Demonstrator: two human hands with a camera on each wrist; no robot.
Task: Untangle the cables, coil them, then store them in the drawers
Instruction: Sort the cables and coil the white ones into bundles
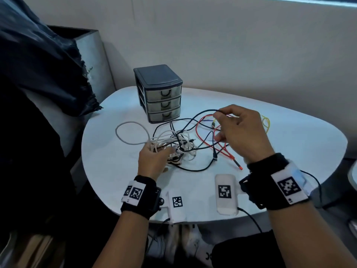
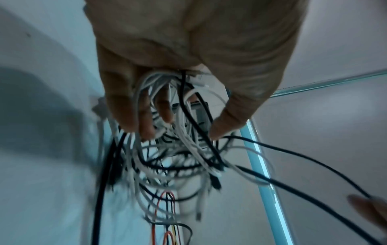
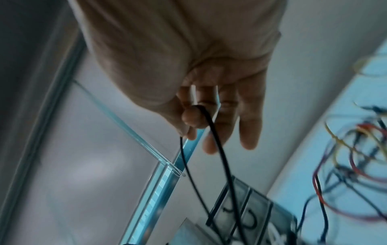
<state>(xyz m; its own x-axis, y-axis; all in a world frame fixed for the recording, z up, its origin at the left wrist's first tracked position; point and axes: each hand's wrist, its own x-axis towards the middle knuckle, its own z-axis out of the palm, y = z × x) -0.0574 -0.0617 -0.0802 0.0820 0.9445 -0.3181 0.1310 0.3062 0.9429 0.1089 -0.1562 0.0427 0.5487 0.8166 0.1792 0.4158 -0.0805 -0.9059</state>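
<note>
A tangle of white and black cables (image 1: 177, 144) lies in the middle of the white table (image 1: 289, 151). My left hand (image 1: 154, 159) grips the tangle, its fingers (image 2: 130, 116) curled through the white strands (image 2: 188, 142). My right hand (image 1: 239, 130) is raised to the right of it and pinches a thin black cable (image 1: 204, 112) between thumb and forefinger (image 3: 193, 117); that black cable (image 3: 222, 159) hangs down in a loop. Red wires (image 1: 201, 136) and a yellow wire (image 1: 267, 122) lie around the right hand. The small grey drawer unit (image 1: 158, 93) stands behind, its three drawers closed.
A white loop of cable (image 1: 131, 132) spreads left of the tangle. A white device with a tag (image 1: 226, 192) and a tagged card (image 1: 176, 202) lie near the table's front edge. A dark bag (image 1: 38, 64) and a grey bin (image 1: 94, 60) stand at the left.
</note>
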